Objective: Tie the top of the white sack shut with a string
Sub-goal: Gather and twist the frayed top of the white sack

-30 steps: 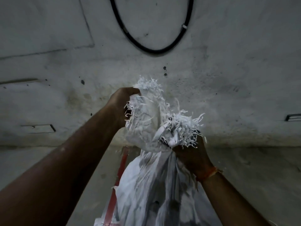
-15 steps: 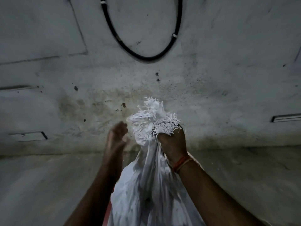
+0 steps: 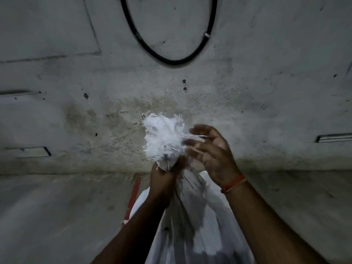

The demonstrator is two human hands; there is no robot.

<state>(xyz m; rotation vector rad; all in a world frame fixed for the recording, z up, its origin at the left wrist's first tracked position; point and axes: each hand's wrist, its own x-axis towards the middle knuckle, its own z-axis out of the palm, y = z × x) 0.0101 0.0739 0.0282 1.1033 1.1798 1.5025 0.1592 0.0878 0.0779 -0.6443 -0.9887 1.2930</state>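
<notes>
The white woven sack [image 3: 192, 223] stands in front of me, and its frayed top [image 3: 163, 136] is gathered into a tuft. My left hand [image 3: 163, 178] grips the bunched neck just below the tuft. Beside the tuft on the right is my right hand [image 3: 211, 151], blurred, with its fingers spread and loosely bent. Thin white strands from the frayed edge cross those fingers. I cannot make out a separate string.
A stained concrete wall [image 3: 114, 92] rises right behind the sack, with a black cable loop [image 3: 169, 60] hanging on it. A red strip [image 3: 134, 195] stands behind the sack on the left. Grey floor [image 3: 57, 216] lies on both sides.
My left hand has closed around the sack's neck, where the right hand held it before. The right hand has let go and opened beside the tuft.
</notes>
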